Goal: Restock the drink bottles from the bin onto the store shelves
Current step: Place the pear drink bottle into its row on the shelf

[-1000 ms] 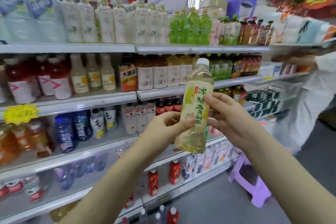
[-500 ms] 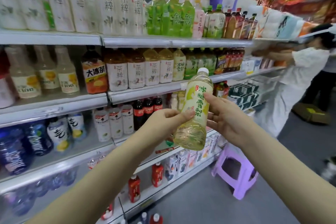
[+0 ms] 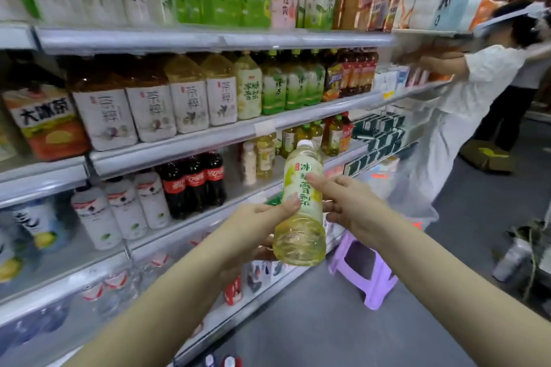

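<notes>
A: What do the hands hold?
B: Mid-frame, the left hand (image 3: 256, 229) and right hand (image 3: 348, 202) both clasp a pale yellow drink bottle (image 3: 301, 205), capped and full, tilted slightly.
A: Beyond it?
B: Cola bottles (image 3: 193, 182) stand centre-left on a shelf (image 3: 179, 152); open floor (image 3: 328, 322) lower right, purple stool (image 3: 366, 271) near

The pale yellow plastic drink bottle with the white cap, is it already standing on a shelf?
No, the pale yellow plastic drink bottle is held in the air by both hands, left hand and right hand.
</notes>
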{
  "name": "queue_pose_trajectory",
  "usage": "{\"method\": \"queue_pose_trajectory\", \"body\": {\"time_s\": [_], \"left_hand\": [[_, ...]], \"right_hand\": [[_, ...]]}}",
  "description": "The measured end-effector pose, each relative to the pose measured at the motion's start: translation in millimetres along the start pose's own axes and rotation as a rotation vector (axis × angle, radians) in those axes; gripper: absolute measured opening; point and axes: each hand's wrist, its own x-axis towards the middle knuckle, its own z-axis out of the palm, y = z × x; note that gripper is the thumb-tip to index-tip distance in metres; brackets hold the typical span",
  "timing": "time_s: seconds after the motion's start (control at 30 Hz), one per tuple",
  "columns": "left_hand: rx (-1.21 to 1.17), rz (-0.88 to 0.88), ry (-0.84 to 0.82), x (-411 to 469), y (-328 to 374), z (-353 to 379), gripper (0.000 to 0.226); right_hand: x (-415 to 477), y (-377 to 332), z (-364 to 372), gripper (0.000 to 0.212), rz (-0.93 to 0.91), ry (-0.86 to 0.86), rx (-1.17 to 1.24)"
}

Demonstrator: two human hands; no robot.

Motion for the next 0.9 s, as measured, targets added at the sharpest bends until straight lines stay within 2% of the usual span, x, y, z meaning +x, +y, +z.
{"method": "queue_pose_trajectory", "body": {"time_s": [0.1, 0.23, 0.37, 0.43, 0.53, 0.63, 0.77, 0.9], "left_hand": [[0.002, -0.011, 0.024, 36, 3, 27, 0.048], [-0.020, -0.008, 0.075, 80, 7, 68, 0.051], [-0.015, -0.058, 0.154, 113, 0, 100, 0.049], [-0.050, -0.121, 0.198, 128, -3, 106, 0.049], [-0.074, -0.172, 0.253, 154, -5, 107, 0.048], [-0.010, -0.150, 0.247, 185, -10, 101, 0.048], [0.011, -0.152, 0.231, 224, -15, 86, 0.062], [-0.050, -0.171, 0.199, 271, -6, 50, 0.044]], "right_hand": [[31, 1, -42, 0.040, 0.006, -0.064, -0.062], [67, 0, -98, 0.034, 0.014, -0.135, -0.066], [97, 18, -134, 0.058, 0.019, -0.233, -0.090], [110, 31, -144, 0.059, 0.048, -0.260, -0.076], [136, 48, -152, 0.049, 0.097, -0.278, -0.027], [166, 57, -152, 0.054, 0.152, -0.245, 0.065], [209, 61, -152, 0.056, 0.211, -0.246, 0.132], [265, 54, -138, 0.059, 0.248, -0.238, 0.095]]}}
